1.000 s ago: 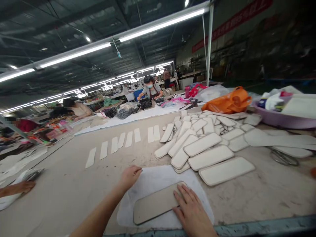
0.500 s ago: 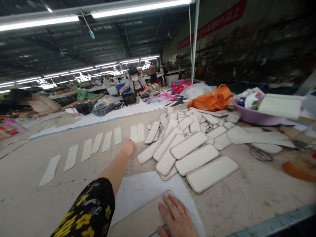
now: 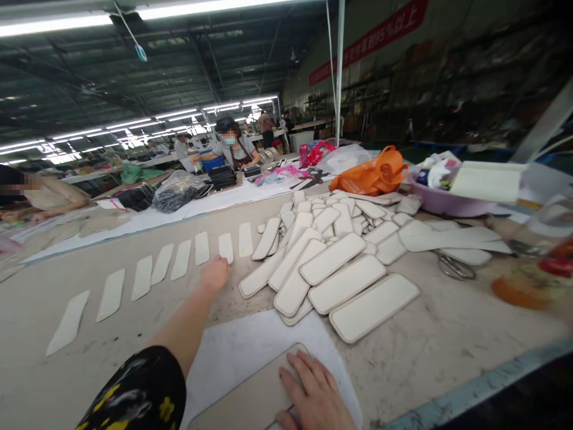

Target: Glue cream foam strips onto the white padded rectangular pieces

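My left hand (image 3: 216,273) reaches out over the table, its fingers closed at the lower end of a thin white strip (image 3: 226,248). That strip stands in a slanting row of several similar pieces, between a neighbouring strip (image 3: 202,248) and the end strip (image 3: 245,239). Low in the picture my right hand (image 3: 316,391) lies with fingers spread on a large beige padded panel (image 3: 250,394) with rounded corners. Under the panel is a white sheet (image 3: 237,334). Close by on the right is a heap of pale, rounded padded pieces (image 3: 333,257).
Behind the heap sit an orange bag (image 3: 371,173) and a purple basin (image 3: 447,202) with things in it. Scissors (image 3: 455,266) lie to the right, near a blurred orange-brown container (image 3: 521,289). Across the table a masked person (image 3: 235,149) works.
My left hand has shifted the strip leftward, opening a gap from the end strip it lay against. My right hand remains on the panel. The camera view has turned slightly.
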